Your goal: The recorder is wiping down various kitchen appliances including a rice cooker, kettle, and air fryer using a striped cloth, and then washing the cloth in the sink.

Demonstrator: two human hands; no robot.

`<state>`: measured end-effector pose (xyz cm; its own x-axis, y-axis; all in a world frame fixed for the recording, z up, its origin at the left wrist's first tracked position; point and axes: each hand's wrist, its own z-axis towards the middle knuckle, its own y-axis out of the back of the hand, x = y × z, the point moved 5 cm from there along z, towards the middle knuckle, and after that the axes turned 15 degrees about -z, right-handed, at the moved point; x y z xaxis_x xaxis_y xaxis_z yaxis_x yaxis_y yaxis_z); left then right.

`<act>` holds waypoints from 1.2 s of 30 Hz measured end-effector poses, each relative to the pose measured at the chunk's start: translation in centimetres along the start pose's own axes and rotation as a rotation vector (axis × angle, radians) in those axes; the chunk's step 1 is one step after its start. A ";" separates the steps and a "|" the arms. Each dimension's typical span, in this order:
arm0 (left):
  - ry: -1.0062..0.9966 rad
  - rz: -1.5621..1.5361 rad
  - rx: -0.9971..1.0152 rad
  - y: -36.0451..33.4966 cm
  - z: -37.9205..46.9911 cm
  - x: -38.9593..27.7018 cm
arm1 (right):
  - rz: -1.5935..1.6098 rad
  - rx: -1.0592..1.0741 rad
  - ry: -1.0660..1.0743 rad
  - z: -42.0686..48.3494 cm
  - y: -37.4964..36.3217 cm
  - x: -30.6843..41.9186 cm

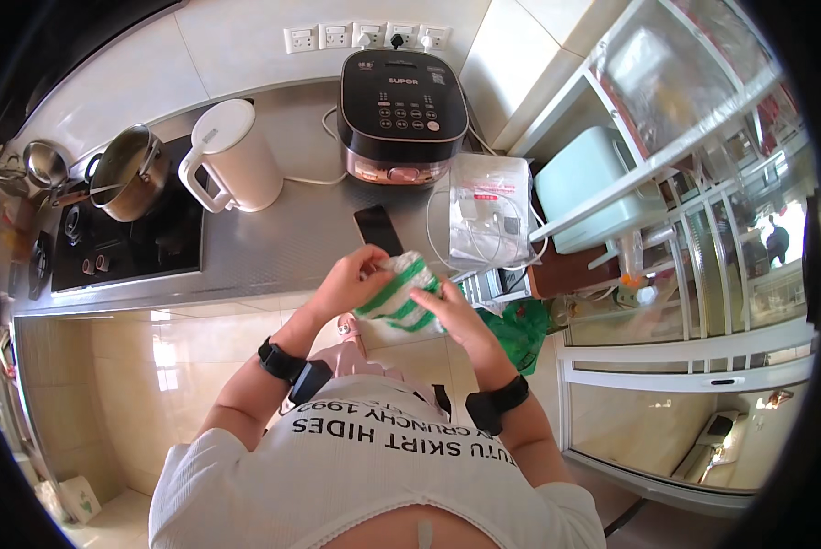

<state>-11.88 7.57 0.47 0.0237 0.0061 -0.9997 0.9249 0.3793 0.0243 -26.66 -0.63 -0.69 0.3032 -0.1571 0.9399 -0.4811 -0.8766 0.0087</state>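
Observation:
Between both hands, in front of the counter's edge, is a green-and-white striped cloth [405,296] with a fluffy, knitted look. My left hand [355,280] grips its upper left side, with thumb and fingers pinched together. On the right side, my right hand [452,314] holds the cloth with the thumb lying over its front. A dark smartphone [377,228] lies on the steel countertop [301,233] just beyond my left hand. The cloth's back and some fingers are hidden.
A SUPOR rice cooker [403,117] stands at the back, with a white electric kettle [235,158] left of it. A steel pot [128,175] sits on the black gas hob [136,240]. A white cable rests over a plastic packet [489,206]. Right are a white shelf rack [657,168] and green bag [520,333].

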 end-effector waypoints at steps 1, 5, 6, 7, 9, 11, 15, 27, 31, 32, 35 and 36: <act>-0.098 0.003 -0.035 0.5 1.3 -0.7 | 0.004 -0.068 0.013 1.0 1.4 0.2; -0.233 0.222 -0.171 3.0 5.9 -1.8 | -0.059 -0.412 0.271 4.8 8.1 5.2; -0.114 0.176 -0.147 3.4 7.0 -1.5 | -0.258 -0.517 0.408 5.6 9.9 7.3; -0.104 0.177 -0.166 3.9 7.8 -1.2 | -0.518 -0.578 0.506 6.4 11.0 9.7; -0.301 0.366 -0.349 4.6 8.7 -1.6 | -1.014 -0.590 0.583 8.6 12.0 13.0; -0.359 0.423 -0.409 4.5 10.2 -2.6 | -1.161 -0.723 0.711 11.4 12.2 14.3; -0.420 0.542 -0.452 4.8 12.8 -3.2 | -1.520 -0.709 0.879 16.8 9.9 14.2; -0.345 0.727 -0.468 6.3 14.3 -1.2 | -1.505 -0.666 0.804 19.8 7.1 12.4; -0.342 0.720 -0.477 6.3 14.2 -1.0 | -1.460 -0.745 0.886 19.6 6.6 12.6; -0.344 0.722 -0.474 6.4 14.3 -1.0 | -1.452 -0.735 0.906 19.8 6.9 12.5; -0.360 0.710 -0.465 6.5 14.0 -1.0 | -1.457 -0.664 0.958 19.5 8.0 12.1; -0.375 0.700 -0.462 6.5 14.0 -1.1 | -1.463 -0.605 0.994 19.4 8.1 12.1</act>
<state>-0.54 -2.94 1.82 0.7172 0.1037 -0.6891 0.4115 0.7350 0.5389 -10.90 -18.42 4.08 0.2707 0.9579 -0.0960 -0.5724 0.2404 0.7840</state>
